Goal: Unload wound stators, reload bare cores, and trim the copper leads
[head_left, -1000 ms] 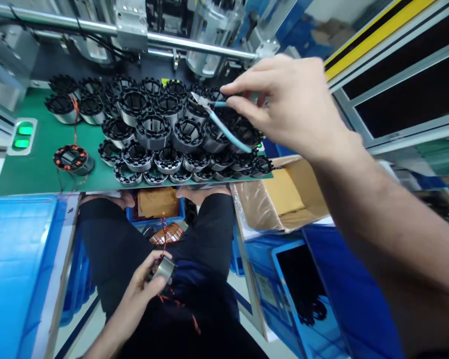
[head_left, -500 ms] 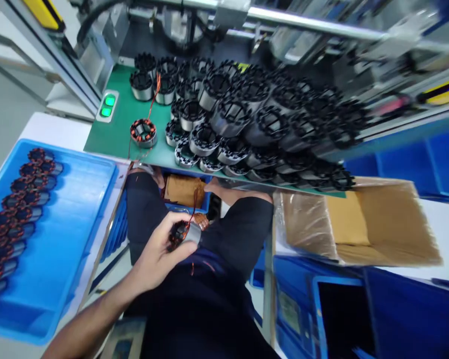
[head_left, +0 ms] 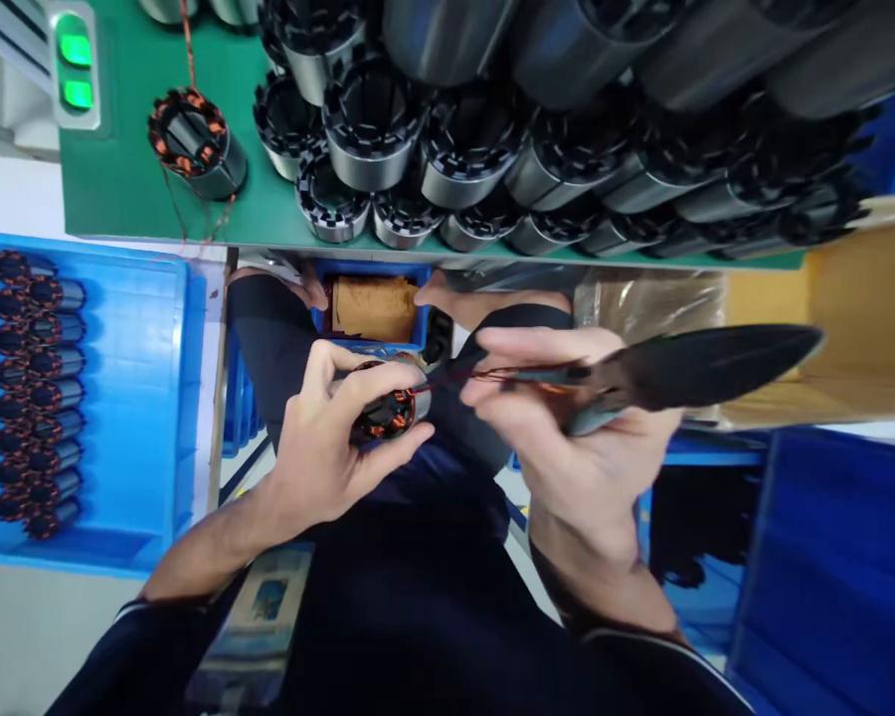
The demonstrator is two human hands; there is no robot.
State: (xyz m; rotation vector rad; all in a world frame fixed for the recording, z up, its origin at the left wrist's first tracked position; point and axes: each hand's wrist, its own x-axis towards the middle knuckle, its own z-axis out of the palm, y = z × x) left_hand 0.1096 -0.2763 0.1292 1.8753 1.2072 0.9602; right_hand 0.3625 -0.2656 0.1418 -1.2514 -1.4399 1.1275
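- While the left hand (head_left: 309, 438) grips the ring (head_left: 401, 410) over the lap, red wires (head_left: 496, 375) run from it to the right hand (head_left: 589, 457).
- The right hand has its fingers closed on the wires and also holds a dark tool (head_left: 723, 366); it may be cutters, but it is blurry.
- The wires are being held out from the ring. They look thin, so any pull calls for a firm hold and a soft tug.
- The green board (head_left: 115, 204) is just past the hands, with many black rings (head_left: 373, 134) near its edge, which could get in the way.
- A blue tray (head_left: 130, 398) sits to the left, a box (head_left: 865, 298) to the right.
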